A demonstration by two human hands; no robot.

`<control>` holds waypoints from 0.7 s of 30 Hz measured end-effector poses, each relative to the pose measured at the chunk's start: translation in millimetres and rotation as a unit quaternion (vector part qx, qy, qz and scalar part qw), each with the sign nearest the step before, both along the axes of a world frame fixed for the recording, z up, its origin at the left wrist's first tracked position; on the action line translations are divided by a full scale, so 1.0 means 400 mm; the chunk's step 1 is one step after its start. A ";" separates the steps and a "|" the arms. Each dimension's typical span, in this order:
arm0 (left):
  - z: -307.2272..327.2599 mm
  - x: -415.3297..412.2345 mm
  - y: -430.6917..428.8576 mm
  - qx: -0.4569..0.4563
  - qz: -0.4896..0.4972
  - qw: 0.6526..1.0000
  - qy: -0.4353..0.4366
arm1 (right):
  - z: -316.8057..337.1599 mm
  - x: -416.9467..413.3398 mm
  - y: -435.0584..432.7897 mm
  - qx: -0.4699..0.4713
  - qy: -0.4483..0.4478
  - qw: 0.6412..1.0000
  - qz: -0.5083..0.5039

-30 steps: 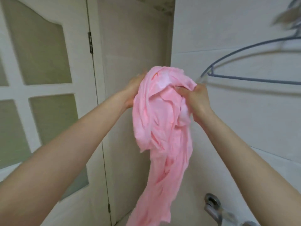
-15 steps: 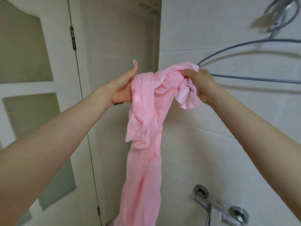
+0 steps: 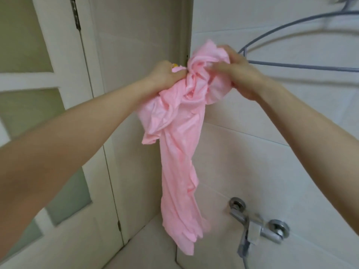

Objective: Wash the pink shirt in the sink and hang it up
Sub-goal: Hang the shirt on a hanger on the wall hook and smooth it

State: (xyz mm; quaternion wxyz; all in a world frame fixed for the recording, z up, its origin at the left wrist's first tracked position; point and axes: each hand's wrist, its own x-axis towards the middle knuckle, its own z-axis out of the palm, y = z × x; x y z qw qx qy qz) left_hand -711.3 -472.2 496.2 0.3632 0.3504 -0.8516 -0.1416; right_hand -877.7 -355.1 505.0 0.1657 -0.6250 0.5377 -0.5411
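Observation:
The pink shirt (image 3: 178,152) hangs in the air in front of me, bunched at the top and trailing down in a long twisted strip. My left hand (image 3: 165,74) grips the bunched cloth on its left side. On the right side, my right hand (image 3: 239,74) is closed over the top of the bundle. A grey-blue wire hanger (image 3: 291,65) hangs against the tiled wall just right of my right hand, its left tip close to the cloth. The hanger's hook is blurred at the top right edge.
A chrome wall tap (image 3: 254,228) sticks out of the white tiles below the shirt's hem. At left stands a white door (image 3: 38,80) with frosted panes, hinged beside a beige wall corner (image 3: 136,74).
Both hands have come closer together and lower, gathering the shirt's top into a tighter bundle. My left hand, earlier open against the cloth, is now closed on it.

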 end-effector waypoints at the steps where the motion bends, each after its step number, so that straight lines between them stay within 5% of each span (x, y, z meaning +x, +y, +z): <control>1: 0.004 -0.013 0.013 0.002 -0.008 1.000 0.024 | -0.011 0.014 -0.002 0.031 0.028 0.998 0.045; 4: 0.010 -0.021 0.033 0.216 -0.153 0.949 0.171 | -0.056 0.056 -0.033 0.011 0.112 0.992 0.050; 6: 0.004 -0.010 0.022 0.350 -0.259 0.876 0.208 | -0.080 0.066 -0.054 -0.031 0.085 0.995 -0.048; 7: -0.001 0.003 0.016 0.368 -0.266 0.869 0.195 | -0.088 0.067 -0.053 -0.031 0.044 0.995 -0.085; 11: -0.006 0.069 -0.026 0.264 -0.179 0.946 0.066 | -0.117 0.029 -0.052 0.015 -0.049 0.992 -0.112; 15: -0.051 0.131 -0.072 0.366 -0.317 0.873 0.049 | -0.142 0.033 -0.059 0.007 -0.198 0.974 -0.106; 17: -0.095 0.093 -0.032 0.308 -0.315 0.898 0.002 | -0.136 0.053 -0.075 0.037 -0.212 0.970 -0.109; 19: -0.123 0.043 -0.011 0.205 -0.224 0.950 0.066 | -0.119 0.064 -0.086 0.085 -0.168 0.978 -0.088; 21: -0.106 0.049 -0.021 0.178 -0.105 0.950 0.236 | -0.103 0.046 -0.080 0.133 -0.090 0.984 -0.081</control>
